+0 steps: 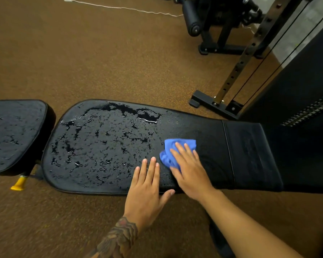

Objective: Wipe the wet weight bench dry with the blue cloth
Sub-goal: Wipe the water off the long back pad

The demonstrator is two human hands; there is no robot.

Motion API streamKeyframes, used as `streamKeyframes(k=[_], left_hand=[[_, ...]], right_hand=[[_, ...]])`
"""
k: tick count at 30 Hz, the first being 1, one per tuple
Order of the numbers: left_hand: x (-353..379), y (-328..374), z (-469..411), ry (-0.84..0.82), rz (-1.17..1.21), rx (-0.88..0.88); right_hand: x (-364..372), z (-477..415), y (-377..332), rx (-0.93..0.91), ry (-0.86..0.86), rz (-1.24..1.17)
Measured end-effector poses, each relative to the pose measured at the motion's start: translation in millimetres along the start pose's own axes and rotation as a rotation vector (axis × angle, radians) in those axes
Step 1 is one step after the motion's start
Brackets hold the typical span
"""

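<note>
A black padded weight bench [104, 146] lies across the view, its long pad covered in water beads and puddles on the left and middle. The right part of the pad looks dull and dry. A separate seat pad [15, 135] at the far left is wet too. My right hand [188, 170] presses flat with straight fingers on a crumpled blue cloth [177, 146] on the long pad, at the edge of the wet area. My left hand [147, 185] rests flat on the pad's near edge, just left of the cloth, fingers straight and holding nothing.
Brown speckled rubber floor [101, 62] surrounds the bench. A black cable machine [296, 86] with a holed upright stands at the right, its base close behind the bench. Another black machine [213, 21] sits at the back. A white cord [119, 7] lies on the floor. A yellow knob [19, 184] sticks out under the bench.
</note>
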State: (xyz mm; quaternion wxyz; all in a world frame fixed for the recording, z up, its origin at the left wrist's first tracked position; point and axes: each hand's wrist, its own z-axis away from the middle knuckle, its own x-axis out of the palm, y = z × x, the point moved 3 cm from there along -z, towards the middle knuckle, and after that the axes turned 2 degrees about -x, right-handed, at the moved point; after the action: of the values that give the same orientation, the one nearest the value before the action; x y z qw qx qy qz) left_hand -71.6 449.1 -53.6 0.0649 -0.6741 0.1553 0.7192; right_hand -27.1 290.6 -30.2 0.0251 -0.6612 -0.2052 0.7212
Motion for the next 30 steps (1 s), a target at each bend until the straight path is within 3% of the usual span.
streamKeyframes(k=[2,5,9,12,17,24,26,30], left_hand=[[-1,0,1,-0.015,0.008,-0.003],[-3,0,1,-0.025,0.016,-0.009],[-3,0,0,-0.030,0.008,-0.008],[-2,0,-1,-0.033,0.003,-0.010],[-4,1,-2,-0.029,-0.029,-0.014],[-8,4,-1,-0.065,-0.031,-0.013],[-8,3,0,-0.070,-0.028,-0.016],[-8,3,1,-0.077,-0.041,-0.024]], right_hand=[[-1,32,14,-0.030,-0.044,0.012],[-15,38,52,0.074,-0.028,0.020],[-29,-30,81,0.248,0.046,0.023],[-28,-94,75,0.262,0.094,0.066],[-14,-139,23,0.092,0.028,0.030],[-12,-27,21,-0.286,-0.137,0.011],[-20,-21,45,-0.239,-0.112,0.010],[-29,-70,71,0.032,-0.011,0.010]])
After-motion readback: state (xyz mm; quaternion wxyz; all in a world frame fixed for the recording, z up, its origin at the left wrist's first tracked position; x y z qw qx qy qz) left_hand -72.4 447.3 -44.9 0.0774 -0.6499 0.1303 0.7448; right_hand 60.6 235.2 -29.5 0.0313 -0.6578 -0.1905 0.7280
